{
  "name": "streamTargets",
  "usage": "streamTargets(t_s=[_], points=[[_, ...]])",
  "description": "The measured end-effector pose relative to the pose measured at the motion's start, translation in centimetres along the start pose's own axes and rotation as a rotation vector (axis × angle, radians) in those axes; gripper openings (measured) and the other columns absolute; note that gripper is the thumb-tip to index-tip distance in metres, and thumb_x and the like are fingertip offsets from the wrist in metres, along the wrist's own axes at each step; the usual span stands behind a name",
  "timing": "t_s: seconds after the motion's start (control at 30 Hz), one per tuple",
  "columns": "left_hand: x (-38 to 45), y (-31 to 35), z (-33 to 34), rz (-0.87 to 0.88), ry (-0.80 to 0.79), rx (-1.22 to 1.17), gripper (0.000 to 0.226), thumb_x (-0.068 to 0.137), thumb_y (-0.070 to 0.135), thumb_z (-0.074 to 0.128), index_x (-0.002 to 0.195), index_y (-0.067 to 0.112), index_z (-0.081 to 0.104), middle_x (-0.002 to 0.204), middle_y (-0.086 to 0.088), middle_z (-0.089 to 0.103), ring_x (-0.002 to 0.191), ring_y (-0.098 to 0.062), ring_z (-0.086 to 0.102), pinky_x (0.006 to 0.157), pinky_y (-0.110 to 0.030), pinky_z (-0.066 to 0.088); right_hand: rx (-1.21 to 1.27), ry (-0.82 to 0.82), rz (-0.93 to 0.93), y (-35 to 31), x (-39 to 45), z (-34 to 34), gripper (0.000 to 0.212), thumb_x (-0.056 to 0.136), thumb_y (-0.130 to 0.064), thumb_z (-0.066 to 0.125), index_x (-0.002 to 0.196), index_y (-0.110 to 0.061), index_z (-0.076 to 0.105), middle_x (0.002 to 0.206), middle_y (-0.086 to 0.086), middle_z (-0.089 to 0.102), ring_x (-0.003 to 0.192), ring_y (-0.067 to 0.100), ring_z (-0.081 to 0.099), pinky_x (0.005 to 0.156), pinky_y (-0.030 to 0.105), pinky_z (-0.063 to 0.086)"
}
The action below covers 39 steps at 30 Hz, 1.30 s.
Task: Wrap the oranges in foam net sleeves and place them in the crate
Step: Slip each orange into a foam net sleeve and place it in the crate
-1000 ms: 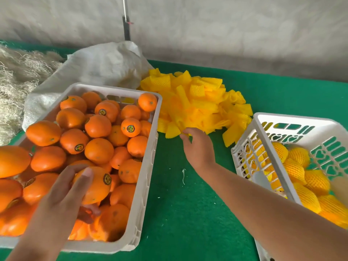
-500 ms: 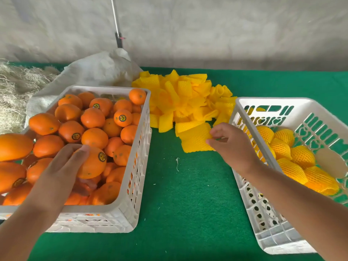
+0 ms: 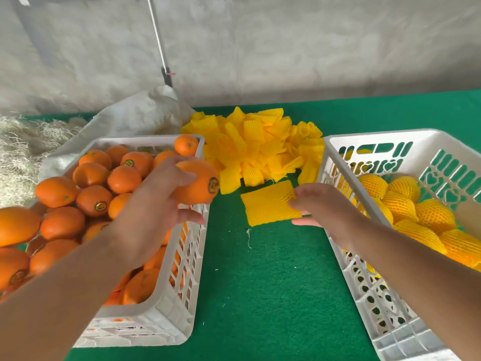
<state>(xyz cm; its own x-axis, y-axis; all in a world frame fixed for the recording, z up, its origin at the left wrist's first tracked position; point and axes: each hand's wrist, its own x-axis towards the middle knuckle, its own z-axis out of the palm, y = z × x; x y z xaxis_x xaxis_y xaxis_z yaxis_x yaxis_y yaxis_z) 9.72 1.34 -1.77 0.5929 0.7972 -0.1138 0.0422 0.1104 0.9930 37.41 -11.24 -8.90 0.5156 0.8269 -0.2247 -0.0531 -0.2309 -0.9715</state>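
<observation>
Two bare forearms, left hand [image 3: 153, 204], right hand [image 3: 325, 212], sleeveless, ringless.

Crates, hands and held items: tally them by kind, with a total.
White crates: 2, the crate of bare oranges and the crate of wrapped oranges
Hands: 2, left hand and right hand
Held orange: 1
Held foam net sleeve: 1
Total: 6

Scene evenly lit by soft, bright daylight; source direction cannot be told. Only faint shadows are cast, no glare is seen. Slight motion blur on the left hand [image 3: 153, 204] and forearms. Wide-angle bending is seen at the edges; background wall soft.
</observation>
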Motion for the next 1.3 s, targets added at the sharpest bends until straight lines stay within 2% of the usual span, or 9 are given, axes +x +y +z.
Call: streamTargets(t_s=[0.13, 0.33, 0.5, 0.6, 0.77, 0.83, 0.93, 1.07, 1.3], points=[[4.1, -0.1, 6.1, -0.11, -0.012, -0.008, 0.037, 0.103, 0.026, 0.062, 0.138, 0.016, 0.057, 0.132, -0.024, 0.064, 0.086, -0.032, 0.07, 0.064, -0.039, 0.061, 0.045, 0.082, 0.043, -1.0, 1.1, -0.3, 0.016, 0.096, -0.008, 0.075, 0.105, -0.021, 0.072, 0.124, 0.013, 0.063, 0.114, 0.023, 0.064, 0.076, 0.033, 0.066], [10.9, -0.5, 8.4, -0.291, 0.129, -0.212, 0.036, 0.097, 0.038, 0.067, 0.131, 0.026, 0.064, 0.124, -0.019, 0.069, 0.083, -0.034, 0.074, 0.065, -0.039, 0.055, 0.227, 0.145, 0.003, -4.7, 4.8, -1.0, 0.016, 0.1, -0.001, 0.067, 0.101, -0.016, 0.064, 0.12, 0.01, 0.06, 0.113, 0.022, 0.058, 0.094, 0.046, 0.06], [12.2, -3.1, 7.2, -0.267, 0.027, -0.266, 0.032, 0.097, 0.045, 0.066, 0.124, 0.029, 0.067, 0.115, -0.02, 0.072, 0.068, -0.031, 0.074, 0.053, -0.033, 0.056, 0.046, 0.133, -0.107, -3.4, 6.0, -1.7, 0.014, 0.098, -0.01, 0.071, 0.11, -0.018, 0.072, 0.111, -0.013, 0.062, 0.101, 0.003, 0.06, 0.08, 0.03, 0.063], [12.2, -3.7, 6.6, -0.213, -0.033, -0.236, 0.031, 0.099, 0.047, 0.064, 0.124, 0.029, 0.066, 0.108, -0.018, 0.072, 0.067, -0.03, 0.071, 0.052, -0.032, 0.055, -0.054, 0.149, -0.118, -3.3, 6.2, -1.6, 0.015, 0.094, -0.017, 0.076, 0.091, -0.03, 0.07, 0.098, -0.009, 0.064, 0.092, 0.009, 0.059, 0.078, 0.033, 0.052], [12.2, -3.4, 6.5, -0.186, -0.054, -0.231, 0.023, 0.098, 0.047, 0.065, 0.117, 0.033, 0.067, 0.105, -0.016, 0.072, 0.068, -0.03, 0.069, 0.051, -0.03, 0.053, -0.217, -0.019, -0.194, -2.9, 5.8, -1.5, 0.043, 0.095, -0.021, 0.075, 0.058, -0.024, 0.053, 0.061, -0.004, 0.032, 0.054, 0.014, 0.033, 0.059, 0.035, 0.028], [12.3, -3.4, 6.5, -0.181, -0.049, -0.209, 0.026, 0.095, 0.049, 0.069, 0.114, 0.032, 0.066, 0.102, -0.014, 0.069, 0.065, -0.026, 0.066, 0.052, -0.031, 0.052, -0.231, -0.023, -0.174, -3.0, 5.8, -1.4, 0.037, 0.094, -0.03, 0.076, 0.059, -0.028, 0.063, 0.059, -0.007, 0.036, 0.053, 0.012, 0.036, 0.056, 0.031, 0.032], [12.3, -3.2, 6.5, -0.196, -0.061, -0.193, 0.039, 0.09, 0.053, 0.074, 0.117, 0.028, 0.065, 0.098, -0.011, 0.065, 0.063, -0.022, 0.062, 0.051, -0.03, 0.051, -0.25, -0.01, -0.138, -2.9, 6.2, -1.5, 0.041, 0.094, -0.024, 0.074, 0.058, -0.027, 0.056, 0.057, -0.007, 0.037, 0.053, 0.012, 0.036, 0.053, 0.026, 0.033], [11.8, -3.3, 6.7, -0.151, -0.107, -0.173, 0.047, 0.088, 0.052, 0.076, 0.124, 0.025, 0.065, 0.099, -0.012, 0.066, 0.063, -0.022, 0.061, 0.052, -0.029, 0.051, -0.159, -0.016, -0.092, -2.9, 6.1, -1.8, 0.022, 0.092, -0.021, 0.075, 0.072, -0.021, 0.067, 0.068, 0.0, 0.053, 0.065, 0.015, 0.05, 0.064, 0.032, 0.044], [11.2, -3.4, 6.6, -0.087, -0.177, -0.104, 0.065, 0.08, 0.057, 0.074, 0.136, 0.025, 0.063, 0.11, -0.012, 0.067, 0.072, -0.022, 0.063, 0.056, -0.031, 0.05, 0.01, -0.05, -0.14, -2.7, 6.3, -2.5, 0.04, 0.093, -0.01, 0.073, 0.058, -0.029, 0.076, 0.069, -0.015, 0.066, 0.072, 0.001, 0.066, 0.076, 0.026, 0.054]])
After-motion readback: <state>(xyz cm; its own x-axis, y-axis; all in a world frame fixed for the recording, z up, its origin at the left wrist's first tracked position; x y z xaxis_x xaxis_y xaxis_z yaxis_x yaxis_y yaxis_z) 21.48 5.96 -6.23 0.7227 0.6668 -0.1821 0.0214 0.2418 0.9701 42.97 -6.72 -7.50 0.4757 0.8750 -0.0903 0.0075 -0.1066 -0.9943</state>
